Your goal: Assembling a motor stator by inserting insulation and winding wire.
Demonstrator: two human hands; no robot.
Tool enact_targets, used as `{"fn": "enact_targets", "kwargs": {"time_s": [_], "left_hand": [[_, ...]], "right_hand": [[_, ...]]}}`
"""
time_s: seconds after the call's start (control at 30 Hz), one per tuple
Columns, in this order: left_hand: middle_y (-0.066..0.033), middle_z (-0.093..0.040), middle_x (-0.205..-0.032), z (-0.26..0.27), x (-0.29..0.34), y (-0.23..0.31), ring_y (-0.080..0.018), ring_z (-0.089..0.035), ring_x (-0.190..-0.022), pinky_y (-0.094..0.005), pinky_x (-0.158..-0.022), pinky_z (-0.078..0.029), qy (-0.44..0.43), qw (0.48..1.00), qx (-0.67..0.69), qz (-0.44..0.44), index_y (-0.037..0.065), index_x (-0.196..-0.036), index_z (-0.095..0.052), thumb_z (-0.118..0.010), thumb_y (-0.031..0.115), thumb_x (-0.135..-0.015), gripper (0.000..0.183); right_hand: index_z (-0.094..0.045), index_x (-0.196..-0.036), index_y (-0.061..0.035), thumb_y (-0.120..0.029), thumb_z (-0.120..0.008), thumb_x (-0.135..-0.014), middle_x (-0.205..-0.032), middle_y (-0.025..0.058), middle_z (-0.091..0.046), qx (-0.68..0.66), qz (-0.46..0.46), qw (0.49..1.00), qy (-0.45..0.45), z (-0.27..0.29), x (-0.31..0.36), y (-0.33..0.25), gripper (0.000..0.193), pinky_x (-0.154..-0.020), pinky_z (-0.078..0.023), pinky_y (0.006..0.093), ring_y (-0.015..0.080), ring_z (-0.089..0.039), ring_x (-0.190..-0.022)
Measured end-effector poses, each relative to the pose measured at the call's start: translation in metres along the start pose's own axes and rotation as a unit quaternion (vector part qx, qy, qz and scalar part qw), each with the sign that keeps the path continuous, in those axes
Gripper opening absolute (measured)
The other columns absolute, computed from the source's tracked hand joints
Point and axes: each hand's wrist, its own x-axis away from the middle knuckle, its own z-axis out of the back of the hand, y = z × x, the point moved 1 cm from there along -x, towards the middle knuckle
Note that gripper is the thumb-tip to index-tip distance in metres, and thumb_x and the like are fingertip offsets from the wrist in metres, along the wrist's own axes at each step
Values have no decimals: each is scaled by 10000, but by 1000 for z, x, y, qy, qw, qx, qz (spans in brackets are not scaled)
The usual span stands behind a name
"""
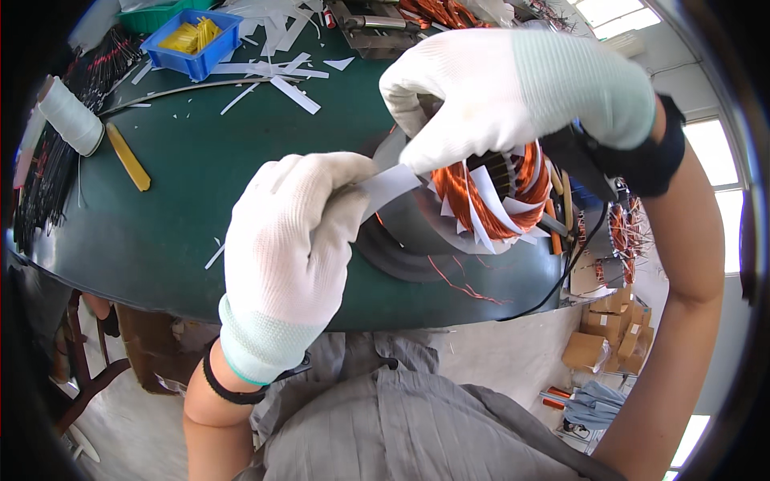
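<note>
Between my two white-gloved hands stretches a strip of white insulating paper (391, 187). My left hand (285, 232) is closed on its lower left end, thumb against fingers. At its upper right end, the thumb and fingers of my right hand (469, 92) are pinched together. Just below my right hand sits a motor stator (459, 200) with copper wire windings, white paper pieces sticking out between the coils. The right hand hides the stator's far upper side. A dark ring (391, 255) lies on the table partly beneath it.
On the green table (184, 240) are a blue bin (192, 60) with yellow pieces, paper scraps (295, 94), a white thread spool (72, 116), a yellow-handled tool (128, 156) and bundled dark wires (48, 180). Loose copper wires (465, 289) lie near the front edge. Cardboard boxes (613, 329) stand on the floor.
</note>
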Motion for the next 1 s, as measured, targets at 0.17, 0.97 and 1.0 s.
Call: {"fn": "enact_targets", "kwargs": {"time_s": [0.17,0.97,1.0], "left_hand": [[-128,-688,-821,-5,8,-20,-295,-650,-737,-374,-683,-508,44,995,72,54,39,-961,-710,-714,34,-885,76],[-151,-660,-700,-32,-16,15,-218,-663,-588,-303,-591,-520,2,988,135,71,-10,-953,-619,-659,30,-971,60],[-151,-660,-700,-37,-22,13,-218,-663,-588,-303,-591,-520,-1,991,117,69,-10,-953,-619,-659,30,-971,60]], "right_hand": [[-677,-921,7,-333,-741,-854,-764,66,-658,105,-99,971,-188,21,-59,-12,352,-636,-509,322,151,-637,-712],[-628,-1315,12,-366,-512,-1080,-1156,59,-654,-338,28,919,202,-54,32,117,461,-967,-497,293,124,-610,-1058],[-604,-1348,22,-382,-508,-1092,-1168,58,-651,-453,36,867,205,-73,35,116,488,-987,-493,298,122,-609,-1067]]}}
